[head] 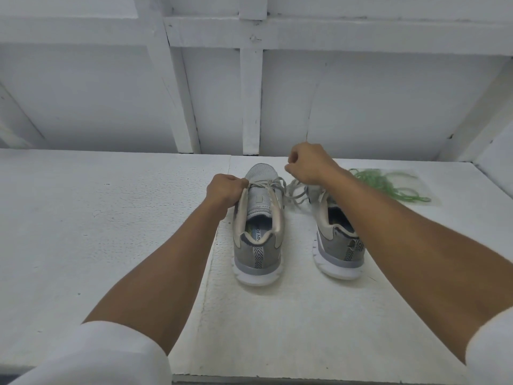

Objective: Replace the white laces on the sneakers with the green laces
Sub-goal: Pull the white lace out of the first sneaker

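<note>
My left hand (226, 190) grips the left sneaker (258, 218) at its eyelet edge, fingers (241, 184) curled; my right hand (308, 163), fisted and raised, pinches the white lace (294, 191).

Left hand (225, 190) pinches white lace (266, 185) (right hand (311, 165) curled).

Left sneaker (258, 232), right sneaker (337, 245): grey, upright, side by side. White laces (277, 187) loosened. Green laces (380, 184) heaped beside right sneaker.

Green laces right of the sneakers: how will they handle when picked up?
The green laces lie in a loose tangled heap, so they are probably floppy and light. The loops overlap, so lifting one strand would likely drag others along. They are unlikely to roll.
</note>
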